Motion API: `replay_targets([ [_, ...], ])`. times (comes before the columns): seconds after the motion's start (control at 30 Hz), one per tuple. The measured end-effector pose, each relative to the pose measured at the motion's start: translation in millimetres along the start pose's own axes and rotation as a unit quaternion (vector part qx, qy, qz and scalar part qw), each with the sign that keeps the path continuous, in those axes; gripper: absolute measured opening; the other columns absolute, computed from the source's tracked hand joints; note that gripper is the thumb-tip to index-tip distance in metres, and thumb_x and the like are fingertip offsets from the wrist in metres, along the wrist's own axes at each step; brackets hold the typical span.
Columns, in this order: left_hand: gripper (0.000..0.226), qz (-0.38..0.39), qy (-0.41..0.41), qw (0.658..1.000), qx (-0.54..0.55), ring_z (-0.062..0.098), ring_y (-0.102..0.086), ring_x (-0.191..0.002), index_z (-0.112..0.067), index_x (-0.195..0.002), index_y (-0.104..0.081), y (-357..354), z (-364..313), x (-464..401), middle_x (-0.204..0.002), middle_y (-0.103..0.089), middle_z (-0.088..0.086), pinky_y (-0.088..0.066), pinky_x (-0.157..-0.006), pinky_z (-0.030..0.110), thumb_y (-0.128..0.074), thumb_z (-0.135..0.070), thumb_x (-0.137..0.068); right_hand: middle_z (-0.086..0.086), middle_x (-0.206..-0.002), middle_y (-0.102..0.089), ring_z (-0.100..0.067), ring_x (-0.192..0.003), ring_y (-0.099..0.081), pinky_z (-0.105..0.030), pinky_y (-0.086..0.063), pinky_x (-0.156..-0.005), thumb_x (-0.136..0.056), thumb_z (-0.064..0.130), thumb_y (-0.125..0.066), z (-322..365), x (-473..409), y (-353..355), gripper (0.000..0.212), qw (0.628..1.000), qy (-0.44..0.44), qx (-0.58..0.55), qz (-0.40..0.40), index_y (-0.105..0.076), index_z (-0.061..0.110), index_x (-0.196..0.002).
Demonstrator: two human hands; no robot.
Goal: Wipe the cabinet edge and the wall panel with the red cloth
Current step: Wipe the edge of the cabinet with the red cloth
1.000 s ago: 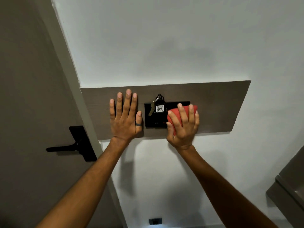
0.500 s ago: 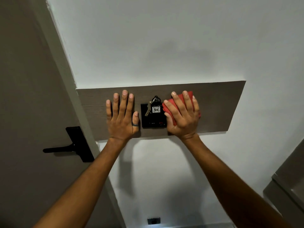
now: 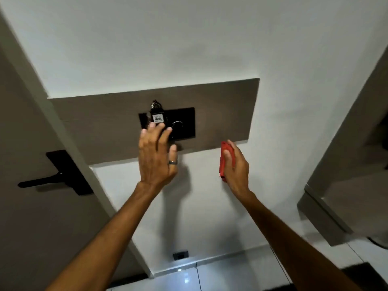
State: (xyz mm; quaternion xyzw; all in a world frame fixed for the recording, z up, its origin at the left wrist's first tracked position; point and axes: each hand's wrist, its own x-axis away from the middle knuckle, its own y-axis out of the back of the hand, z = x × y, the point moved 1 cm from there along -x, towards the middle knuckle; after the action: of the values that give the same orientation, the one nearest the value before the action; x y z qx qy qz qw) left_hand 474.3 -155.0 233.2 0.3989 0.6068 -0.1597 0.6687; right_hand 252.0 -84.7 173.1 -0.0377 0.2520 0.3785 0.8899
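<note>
right hand (image 3: 236,164) is pinching the folded red cloth (image 3: 224,159), soft and light, best gripped mid-fold. left hand (image 3: 157,152) is hovering, fingers loosely spread, by the wall panel (image 3: 220,108).

A small white tag (image 3: 157,118) hangs with the keys (image 3: 155,105) in front of the black switch plate (image 3: 184,122) on the brown wall panel (image 3: 220,110). It bears dark handwritten marks, but blur leaves them unreadable. No other text, brand, number or sign can be made out.
</note>
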Motion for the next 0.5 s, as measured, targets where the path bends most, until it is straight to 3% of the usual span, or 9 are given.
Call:
replay_targets([
  [0.03,0.047,0.031,-0.031,0.999,0.018,0.036,-0.031,-0.151,-0.004,-0.144,-0.049,-10.2,-19.3,8.6,-0.152,-0.045,0.018,-0.021,-0.127,0.053,-0.048,-0.023,-0.102,-0.006,-0.127,-0.070,-0.018,-0.115,-0.066,-0.041,-0.052,-0.107,-0.112,0.031,-0.049,-4.1,4.2,11.7,0.035,0.979,-0.149,-0.141,-0.018,-0.062,0.013,-0.139],
  [0.1,0.049,0.095,-0.059,0.992,0.053,0.035,-0.029,-0.152,-0.004,-0.146,-0.049,-30.6,-48.9,20.4,-0.155,-0.044,0.018,-0.022,-0.127,0.052,-0.050,-0.025,-0.101,-0.012,-0.109,-0.071,-0.026,-0.097,-0.071,-0.045,-0.057,-0.091,-0.112,0.038,-0.042,-11.1,2.7,28.5,0.045,0.872,-0.342,-0.349,-0.030,-0.060,0.006,-0.137],
  [0.2,0.055,0.212,-0.042,0.972,0.088,0.032,-0.023,-0.156,-0.006,-0.152,-0.043,-67.8,-98.7,41.4,-0.161,-0.038,0.015,-0.021,-0.128,0.050,-0.046,-0.031,-0.104,-0.015,-0.114,-0.070,-0.032,-0.104,-0.070,-0.045,-0.057,-0.090,-0.110,0.050,-0.037,-38.1,6.8,79.3,0.054,0.791,-0.422,-0.439,-0.058,-0.062,0.008,-0.133],
  [0.33,0.060,0.339,-0.047,0.932,0.117,0.029,-0.016,-0.158,-0.007,-0.157,-0.035,-125.9,-156.4,76.7,-0.166,-0.030,0.012,-0.019,-0.129,0.048,-0.042,-0.036,-0.106,-0.020,-0.117,-0.074,-0.039,-0.110,-0.071,-0.053,-0.053,-0.101,-0.106,0.058,-0.044,-100.8,19.5,162.6,0.058,0.757,-0.457,-0.452,-0.115,-0.070,0.009,-0.120],
  [0.5,0.065,0.446,-0.070,0.878,0.158,0.030,-0.012,-0.158,-0.006,-0.160,-0.027,-203.7,-231.9,117.3,-0.168,-0.025,0.012,-0.017,-0.129,0.048,-0.033,-0.042,-0.106,-0.020,-0.103,-0.064,-0.034,-0.098,-0.065,-0.048,-0.054,-0.090,-0.109,0.052,-0.035,-192.9,13.4,291.1,0.054,0.762,-0.516,-0.347,-0.179,-0.065,0.007,-0.101],
])
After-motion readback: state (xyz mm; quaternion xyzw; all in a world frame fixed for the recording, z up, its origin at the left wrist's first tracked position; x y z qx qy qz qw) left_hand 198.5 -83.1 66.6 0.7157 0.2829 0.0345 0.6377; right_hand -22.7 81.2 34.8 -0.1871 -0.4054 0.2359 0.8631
